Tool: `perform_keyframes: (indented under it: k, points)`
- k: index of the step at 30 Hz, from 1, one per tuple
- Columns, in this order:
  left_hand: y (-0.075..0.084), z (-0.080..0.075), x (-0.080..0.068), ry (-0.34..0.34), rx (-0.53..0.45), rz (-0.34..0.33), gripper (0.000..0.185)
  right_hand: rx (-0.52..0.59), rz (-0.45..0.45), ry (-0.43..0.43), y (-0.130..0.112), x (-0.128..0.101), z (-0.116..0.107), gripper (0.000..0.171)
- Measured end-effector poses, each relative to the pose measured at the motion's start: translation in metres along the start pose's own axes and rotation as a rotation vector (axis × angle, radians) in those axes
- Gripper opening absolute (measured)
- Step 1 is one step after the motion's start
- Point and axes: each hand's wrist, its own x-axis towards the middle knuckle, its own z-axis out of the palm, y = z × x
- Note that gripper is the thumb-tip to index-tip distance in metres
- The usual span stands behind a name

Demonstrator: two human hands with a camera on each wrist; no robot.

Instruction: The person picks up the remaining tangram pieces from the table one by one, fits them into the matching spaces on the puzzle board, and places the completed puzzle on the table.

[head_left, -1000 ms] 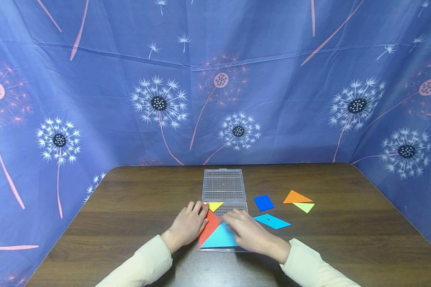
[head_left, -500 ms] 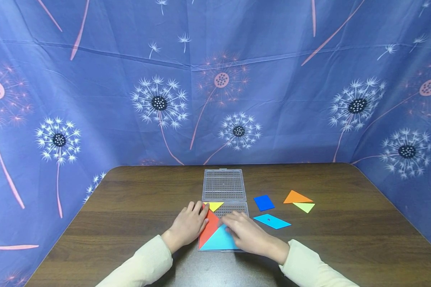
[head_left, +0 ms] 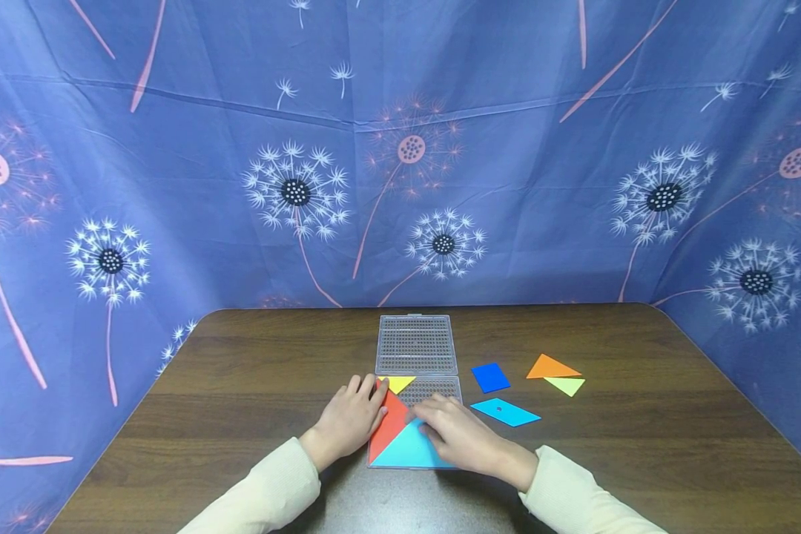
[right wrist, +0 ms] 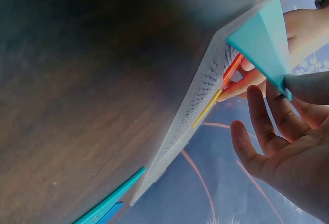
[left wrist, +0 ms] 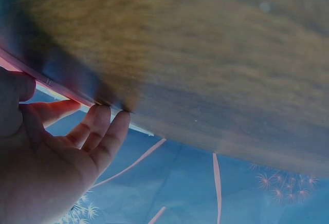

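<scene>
A clear pegged tray [head_left: 440, 389] lies on the wooden table [head_left: 240, 386], with a second clear pegged panel [head_left: 416, 345] joined behind it. In the tray lie a red triangle [head_left: 390, 426], a cyan triangle [head_left: 403, 451] and a small yellow triangle [head_left: 397, 383]. My left hand [head_left: 363, 397] rests with straight fingers against the tray's left edge and the red triangle. My right hand [head_left: 434, 417] lies flat over the cyan triangle [right wrist: 259, 39]; its thumb touches that piece's edge and its fingers [right wrist: 267, 131] are spread.
To the right of the tray lie a blue square [head_left: 490, 377], a cyan parallelogram [head_left: 505, 411], an orange triangle [head_left: 550, 366] and a pale green triangle [head_left: 565, 385]. Blue dandelion-print cloth [head_left: 400, 185] walls the table on three sides.
The cyan triangle has slid slightly toward the tray's near edge under my right hand. My left hand has stayed in place.
</scene>
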Motion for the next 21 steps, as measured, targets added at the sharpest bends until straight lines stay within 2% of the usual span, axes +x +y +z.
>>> perform_keyframes:
  k: [10, 15, 21]
  points:
    - [-0.0008, -0.0005, 0.0002, 0.002, 0.002, 0.009, 0.044, -0.012, 0.01, -0.042, 0.0013, 0.0, -0.0009, 0.024]
    - [-0.0016, -0.0012, 0.0001, 0.01, -0.001, 0.014, 0.044, -0.053, 0.025, -0.065, 0.0011, 0.0001, -0.001, 0.034]
    - [-0.0019, -0.0023, 0.0005, -0.01, -0.011, 0.012, 0.044, -0.126, 0.03, -0.063, 0.0014, 0.0001, -0.0001, 0.037]
